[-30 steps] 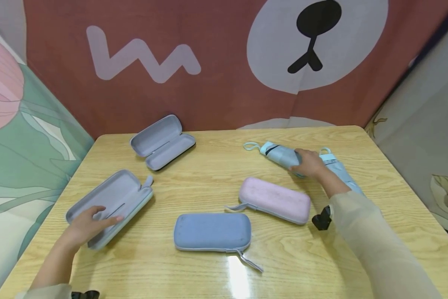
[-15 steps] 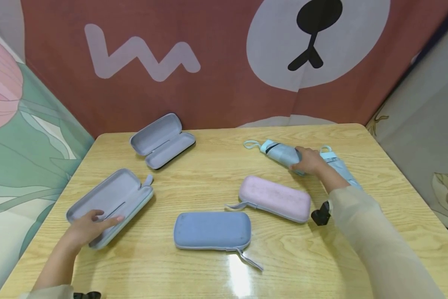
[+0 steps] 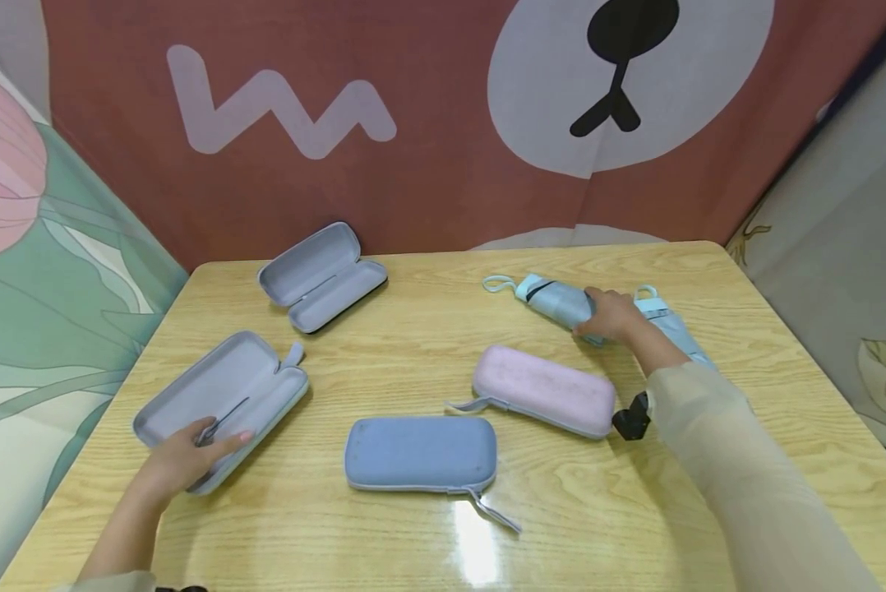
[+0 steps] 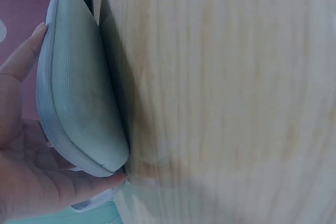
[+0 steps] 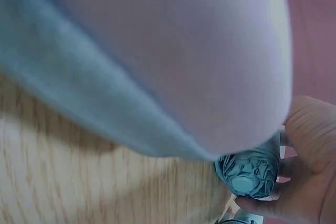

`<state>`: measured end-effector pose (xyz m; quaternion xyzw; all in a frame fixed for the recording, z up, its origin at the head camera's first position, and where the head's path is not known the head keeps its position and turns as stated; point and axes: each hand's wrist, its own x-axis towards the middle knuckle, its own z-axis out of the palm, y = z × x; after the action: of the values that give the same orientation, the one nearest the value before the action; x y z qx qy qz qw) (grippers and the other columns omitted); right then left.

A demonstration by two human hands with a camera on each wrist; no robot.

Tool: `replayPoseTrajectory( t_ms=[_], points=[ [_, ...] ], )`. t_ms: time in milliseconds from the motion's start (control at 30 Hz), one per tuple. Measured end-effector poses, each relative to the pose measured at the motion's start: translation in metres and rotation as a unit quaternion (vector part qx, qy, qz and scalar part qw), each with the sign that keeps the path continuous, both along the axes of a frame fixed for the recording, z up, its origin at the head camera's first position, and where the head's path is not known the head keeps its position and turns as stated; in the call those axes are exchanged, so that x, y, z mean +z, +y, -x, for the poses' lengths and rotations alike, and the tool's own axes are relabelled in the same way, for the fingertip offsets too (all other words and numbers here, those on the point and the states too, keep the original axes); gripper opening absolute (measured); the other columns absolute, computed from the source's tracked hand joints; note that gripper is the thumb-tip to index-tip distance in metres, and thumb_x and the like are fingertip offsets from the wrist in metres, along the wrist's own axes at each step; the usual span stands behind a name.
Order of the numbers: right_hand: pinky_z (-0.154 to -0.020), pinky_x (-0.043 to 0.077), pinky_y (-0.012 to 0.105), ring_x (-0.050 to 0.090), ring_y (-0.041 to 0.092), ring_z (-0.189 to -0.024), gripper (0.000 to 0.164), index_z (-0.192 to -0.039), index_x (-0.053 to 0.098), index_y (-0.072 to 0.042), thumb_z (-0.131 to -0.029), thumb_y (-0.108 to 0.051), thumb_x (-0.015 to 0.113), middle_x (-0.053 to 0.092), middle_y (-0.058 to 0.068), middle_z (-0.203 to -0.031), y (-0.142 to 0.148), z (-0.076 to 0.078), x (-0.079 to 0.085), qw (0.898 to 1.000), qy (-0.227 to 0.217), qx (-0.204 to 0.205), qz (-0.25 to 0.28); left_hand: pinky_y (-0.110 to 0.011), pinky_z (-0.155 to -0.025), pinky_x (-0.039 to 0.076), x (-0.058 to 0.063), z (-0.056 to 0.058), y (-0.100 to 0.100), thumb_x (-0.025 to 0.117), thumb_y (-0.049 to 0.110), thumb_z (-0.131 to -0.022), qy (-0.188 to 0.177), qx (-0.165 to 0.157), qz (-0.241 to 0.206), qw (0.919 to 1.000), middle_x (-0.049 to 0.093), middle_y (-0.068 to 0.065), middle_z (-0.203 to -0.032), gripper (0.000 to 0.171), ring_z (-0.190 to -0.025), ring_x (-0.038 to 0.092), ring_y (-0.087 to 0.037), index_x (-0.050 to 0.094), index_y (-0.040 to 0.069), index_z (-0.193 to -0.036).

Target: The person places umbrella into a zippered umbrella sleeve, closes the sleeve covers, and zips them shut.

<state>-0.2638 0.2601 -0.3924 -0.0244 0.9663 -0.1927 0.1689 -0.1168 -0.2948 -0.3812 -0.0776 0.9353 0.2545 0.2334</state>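
Fingers [image 3: 228, 446] of the left hand [image 3: 179, 462], widely spread, held the nearer open case [image 3: 191, 382] on the table [image 3: 325, 547]. Then came the blue case [image 3: 421, 452], the pink case [image 3: 542, 389], and one folded umbrella [image 3: 561, 302], which the right hand [image 3: 611, 315] gripped beside a second umbrella [image 3: 676, 333].

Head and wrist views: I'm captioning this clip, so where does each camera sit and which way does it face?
Head: worn on the head, facing forward and down over the table; left hand, right hand, both sleeves show.
Left wrist: on that wrist, facing low over the table at the open green case; the left hand shows at frame left.
Right wrist: on that wrist, facing past the pink case, close up, to the held umbrella; part of the right hand shows.
Head and right wrist share the pink case and held umbrella.
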Motion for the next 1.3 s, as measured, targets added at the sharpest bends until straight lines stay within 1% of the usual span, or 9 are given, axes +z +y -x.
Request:
replayPoseTrajectory(
  t_ms=[100,267,433,533,633,867,1033,1167,1300],
  points=[
    [-0.087,0.021,0.06,0.015,0.054,-0.112,0.082,-0.134,0.016,0.007,-0.077,-0.03,0.062,0.024,0.036,-0.126,0.0,0.0,0.0,1.0,0.001,0.001,-0.005,-0.06,-0.085,0.025,-0.003,-0.002,0.001,0.043,0.057,-0.081,0.01,0.0,0.002,1.0,0.015,-0.042,-0.125,0.093,-0.111,0.018,-0.056,0.014,-0.016,-0.129],
    [-0.087,0.023,0.06,0.019,0.054,-0.111,0.081,-0.132,0.018,0.009,-0.076,-0.03,0.062,0.028,0.037,-0.124,0.0,0.0,-0.001,1.0,0.012,0.005,-0.01,-0.059,-0.085,0.027,-0.008,-0.003,0.006,0.047,0.054,-0.08,0.052,-0.017,0.001,0.9985,0.021,-0.042,-0.124,0.091,-0.11,0.022,-0.055,0.019,-0.018,-0.127],
    [-0.084,0.031,0.055,0.034,0.05,-0.104,0.077,-0.129,0.025,0.012,-0.074,-0.027,0.063,0.038,0.036,-0.117,0.003,-0.002,-0.001,0.998,0.052,0.016,-0.017,-0.058,-0.086,0.027,-0.011,0.001,0.016,0.05,0.053,-0.079,0.091,-0.038,-0.003,0.9951,0.025,-0.041,-0.122,0.091,-0.109,0.025,-0.054,0.023,-0.02,-0.124],
    [-0.083,0.034,0.053,0.04,0.048,-0.1,0.074,-0.126,0.029,0.013,-0.073,-0.024,0.064,0.042,0.035,-0.113,0.004,-0.004,-0.002,0.996,0.081,0.028,-0.02,-0.058,-0.086,0.027,-0.012,0.005,0.021,0.051,0.054,-0.078,0.1,-0.043,-0.001,0.994,0.026,-0.042,-0.121,0.092,-0.109,0.026,-0.054,0.024,-0.021,-0.123],
    [-0.081,0.035,0.053,0.042,0.048,-0.098,0.07,-0.125,0.032,0.014,-0.073,-0.021,0.064,0.045,0.035,-0.109,0.006,-0.008,-0.002,0.994,0.104,0.038,-0.019,-0.057,-0.087,0.027,-0.013,0.009,0.027,0.051,0.055,-0.077,0.104,-0.046,-0.004,0.9935,0.026,-0.042,-0.122,0.093,-0.11,0.026,-0.053,0.024,-0.022,-0.123],
    [-0.083,0.032,0.054,0.039,0.049,-0.099,0.067,-0.123,0.034,0.014,-0.072,-0.018,0.064,0.045,0.036,-0.107,0.008,-0.013,-0.006,0.989,0.14,0.045,0.0,-0.056,-0.088,0.026,-0.015,0.013,0.037,0.052,0.057,-0.076,0.105,-0.048,-0.002,0.9934,0.026,-0.041,-0.122,0.096,-0.111,0.026,-0.052,0.023,-0.021,-0.123],
    [-0.084,0.03,0.054,0.037,0.049,-0.102,0.066,-0.124,0.033,0.013,-0.074,-0.016,0.063,0.042,0.036,-0.112,0.007,-0.017,-0.003,0.989,0.143,0.035,0.024,-0.056,-0.088,0.027,-0.016,0.014,0.04,0.052,0.059,-0.074,0.107,-0.043,0.01,0.9933,0.027,-0.04,-0.122,0.097,-0.11,0.027,-0.052,0.023,-0.02,-0.124],
    [-0.087,0.028,0.054,0.034,0.048,-0.105,0.066,-0.125,0.032,0.012,-0.075,-0.015,0.063,0.04,0.034,-0.116,0.005,-0.02,-0.001,0.988,0.146,0.027,0.042,-0.056,-0.088,0.027,-0.017,0.015,0.042,0.055,0.056,-0.074,0.126,-0.044,-0.005,0.9911,0.028,-0.04,-0.122,0.095,-0.11,0.028,-0.051,0.024,-0.018,-0.124],
    [-0.088,0.026,0.053,0.034,0.046,-0.107,0.065,-0.125,0.033,0.012,-0.074,-0.014,0.065,0.04,0.033,-0.118,0.001,-0.021,-0.001,0.985,0.161,0.034,0.057,-0.055,-0.089,0.026,-0.019,0.019,0.046,0.056,0.055,-0.074,0.14,-0.049,-0.019,0.9888,0.028,-0.038,-0.123,0.094,-0.111,0.027,-0.05,0.024,-0.017,-0.125]
  ],
)
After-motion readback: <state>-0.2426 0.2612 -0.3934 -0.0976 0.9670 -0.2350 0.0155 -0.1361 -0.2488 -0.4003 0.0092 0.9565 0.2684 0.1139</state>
